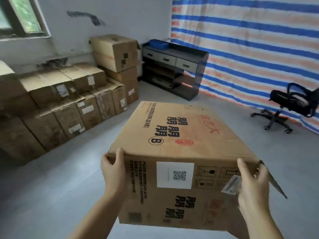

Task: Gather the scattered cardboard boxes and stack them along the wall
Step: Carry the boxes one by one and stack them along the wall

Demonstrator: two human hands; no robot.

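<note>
Far left, the stacked cardboard boxes (57,104) line the wall (72,47) under the window (22,16), two tiers deep, with a taller pile of two at the far end beside a dark drawer unit (174,68). That row is where I judge this load belongs.

My left hand (113,167) grips the near left corner of the carried cardboard box (181,144), thumb hooked over the top edge, the other fingers out of sight round the side. The box hangs off the floor (69,169) in front of me, near the middle of the room and well apart from the row, its top face printed with a circled B and its near face bearing a white QR label (174,175).

My right hand (252,183) grasps the near right corner, fingers curled over the edge, just beside a loose flap (274,181) that sticks out.

To do this well, I would keep both corners level and turn left towards the row. I would keep that flap from snagging and set the box down squarely on a lower tier, not on the tall pile.

An office chair (290,104) stands far right before the striped tarp (250,40).
</note>
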